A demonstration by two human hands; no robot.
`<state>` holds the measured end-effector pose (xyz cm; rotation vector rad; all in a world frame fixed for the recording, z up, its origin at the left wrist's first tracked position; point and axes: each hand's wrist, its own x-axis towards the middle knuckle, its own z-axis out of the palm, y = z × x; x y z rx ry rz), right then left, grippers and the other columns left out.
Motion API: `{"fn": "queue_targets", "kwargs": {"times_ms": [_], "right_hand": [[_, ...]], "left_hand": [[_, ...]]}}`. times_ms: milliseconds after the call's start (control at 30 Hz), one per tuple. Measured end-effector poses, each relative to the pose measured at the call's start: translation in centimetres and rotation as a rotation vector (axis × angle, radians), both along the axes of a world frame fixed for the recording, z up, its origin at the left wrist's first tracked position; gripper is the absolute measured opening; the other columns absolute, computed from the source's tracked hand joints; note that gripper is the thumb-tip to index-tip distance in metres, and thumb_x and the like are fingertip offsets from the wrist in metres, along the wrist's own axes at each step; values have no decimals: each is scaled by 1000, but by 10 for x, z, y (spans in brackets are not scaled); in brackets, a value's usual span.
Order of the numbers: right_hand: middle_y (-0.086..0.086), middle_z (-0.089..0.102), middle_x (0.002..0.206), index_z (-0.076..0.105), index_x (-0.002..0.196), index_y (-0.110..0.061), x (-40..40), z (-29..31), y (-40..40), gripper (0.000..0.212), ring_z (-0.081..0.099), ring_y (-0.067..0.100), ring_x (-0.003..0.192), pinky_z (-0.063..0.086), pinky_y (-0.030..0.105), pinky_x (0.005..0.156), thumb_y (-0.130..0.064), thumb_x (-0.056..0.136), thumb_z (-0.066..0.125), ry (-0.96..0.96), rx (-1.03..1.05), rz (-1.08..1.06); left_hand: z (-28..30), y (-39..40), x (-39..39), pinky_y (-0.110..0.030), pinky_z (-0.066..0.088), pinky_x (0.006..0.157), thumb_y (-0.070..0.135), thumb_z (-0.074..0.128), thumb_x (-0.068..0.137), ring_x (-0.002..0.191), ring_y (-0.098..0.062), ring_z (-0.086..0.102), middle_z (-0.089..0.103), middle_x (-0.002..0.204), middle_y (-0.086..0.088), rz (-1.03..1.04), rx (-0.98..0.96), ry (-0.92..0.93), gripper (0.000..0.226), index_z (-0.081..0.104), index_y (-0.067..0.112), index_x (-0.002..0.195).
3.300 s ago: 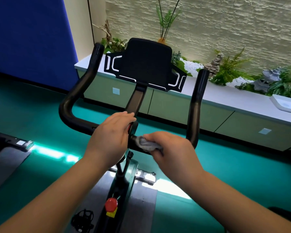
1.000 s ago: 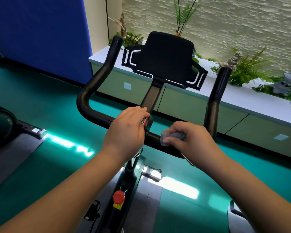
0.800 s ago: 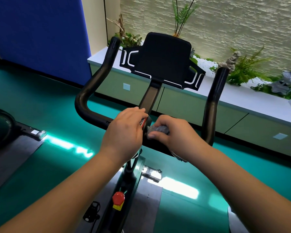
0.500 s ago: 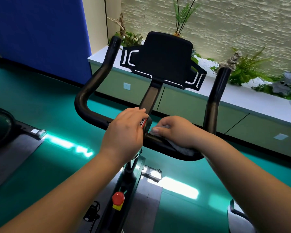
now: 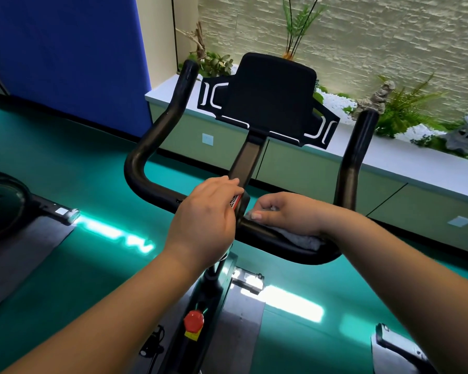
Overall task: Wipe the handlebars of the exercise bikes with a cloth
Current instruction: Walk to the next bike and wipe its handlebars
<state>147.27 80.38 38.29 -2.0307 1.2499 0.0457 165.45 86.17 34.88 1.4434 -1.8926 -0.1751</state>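
Hardly any writing shows. A red and white label (image 5: 235, 201) sits on the clamp at the middle of the handlebars (image 5: 146, 168), beside the left hand (image 5: 206, 214); it carries lines of dark print, too small and blurred to read. No brand, number or sign can be read elsewhere.

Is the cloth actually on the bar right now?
Touching. The head view shows the right hand pressing the grey cloth flat on the handlebar, no gap between them.

Gym studio, exercise bike (image 5: 216, 306), teal floor (image 5: 65, 157), indoor planter ledge (image 5: 405, 160)
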Motion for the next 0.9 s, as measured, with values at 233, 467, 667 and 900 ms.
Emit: {"fn": "queue_targets", "kwargs": {"times_ms": [233, 467, 667, 900], "right_hand": [[-14, 61, 80, 58, 79, -34, -5, -1, -6, 18, 55, 4, 77, 45, 26, 80, -44, 92, 52, 97, 40, 73], [-12, 59, 78, 55, 77, -31, -13, 12, 1, 23, 55, 9, 79, 44, 31, 82, -46, 93, 49, 218, 16, 113], [-12, 62, 82, 58, 81, -31, -17, 19, 11, 22, 59, 13, 83, 47, 31, 82, -46, 94, 49, 247, -18, 68], [-18, 68, 87, 61, 87, -34, -28, 17, 31, 10, 65, 11, 86, 52, 33, 83, -43, 89, 59, 81, -85, -70]], "left_hand": [[-1, 0, 0, -28, 38, 102, 18, 30, 82, 117, -19, 55, 66, 118, -2, -3, 0, 8, 47, 68, 11, 110], [-1, -1, 0, -25, 35, 104, 17, 31, 83, 118, -18, 55, 66, 119, -1, -16, 0, -3, 46, 68, 11, 111], [-1, 0, 1, -27, 37, 104, 19, 30, 84, 119, -18, 55, 66, 119, -1, -12, 3, -7, 48, 67, 11, 112], [-1, 0, 0, -24, 35, 105, 19, 29, 83, 120, -17, 54, 66, 119, 0, -18, -1, -18, 48, 67, 12, 113]]}}
